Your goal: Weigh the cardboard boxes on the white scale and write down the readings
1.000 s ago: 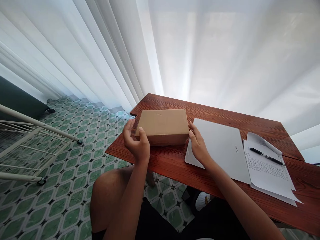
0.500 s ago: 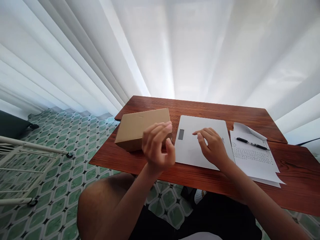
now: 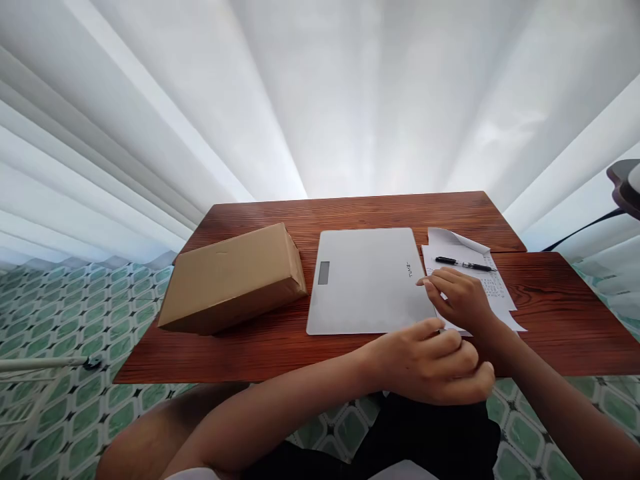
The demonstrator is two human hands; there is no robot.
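A flat silver digital scale (image 3: pixel 365 283) with a small grey display lies at the middle of the table. My right hand (image 3: pixel 460 300) is over the scale's right edge and the near part of some written papers (image 3: pixel 465 250), its fingers loosely stretched and holding nothing that I can see. In front of the table's near edge, close below the right hand, my left hand (image 3: pixel 435 363) reaches across with fingers loosely bent and apart. Nothing shows in it. On the papers rests a black pen (image 3: pixel 465 264). Left of the scale stands a closed brown cardboard box (image 3: pixel 230 277).
The reddish wooden table (image 3: pixel 280 357) has a stepped right end. White curtains (image 3: pixel 310 100) hang behind it. A white metal rack on a caster (image 3: pixel 93 362) stands on the green tiled floor at left. Part of a dark object (image 3: pixel 623 187) shows at the right edge.
My left hand has swung right, from beside the box to below my right hand. The right hand has shifted from over the scale towards the papers. The view has turned somewhat.
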